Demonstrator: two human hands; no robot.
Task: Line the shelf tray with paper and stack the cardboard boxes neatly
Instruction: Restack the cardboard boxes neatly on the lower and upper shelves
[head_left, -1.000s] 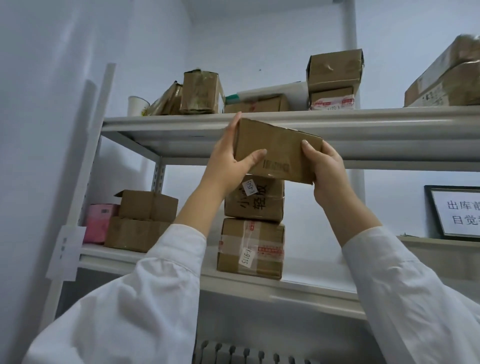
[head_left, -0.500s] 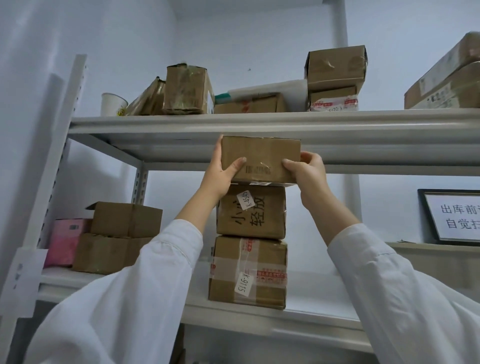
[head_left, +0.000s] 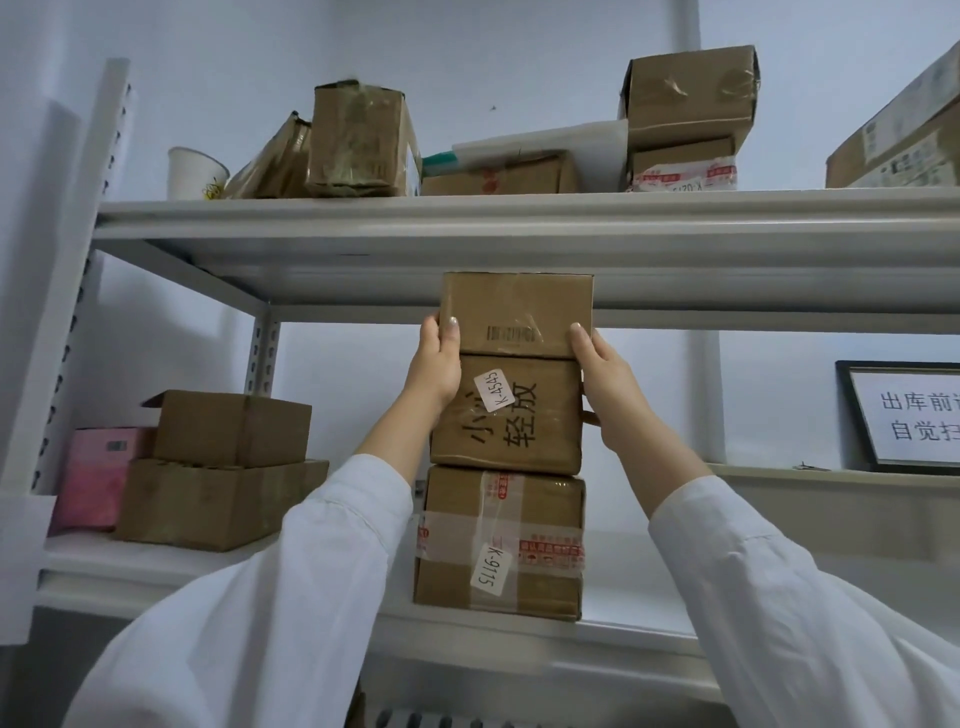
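A stack of three cardboard boxes stands on the white middle shelf (head_left: 639, 629). The top box (head_left: 517, 312), with a barcode on its front, rests level on the middle box (head_left: 506, 415), which carries black handwriting and a K-4545 label. The bottom box (head_left: 498, 545) has tape and a K-9115 label. My left hand (head_left: 436, 364) grips the top box's left side, thumb on the front. My right hand (head_left: 602, 371) holds its lower right corner. The top box almost reaches the underside of the upper shelf (head_left: 519, 218).
Left on the same shelf sit two stacked brown boxes (head_left: 223, 467) and a pink box (head_left: 98, 478). The upper shelf holds a paper cup (head_left: 192, 174), several cardboard boxes (head_left: 685, 114) and a white sheet. A framed sign (head_left: 904, 415) leans at the right.
The top box came down from a tilted hold in front of the upper shelf and now sits squarely on the stack. Both hands followed it and stay on its sides.
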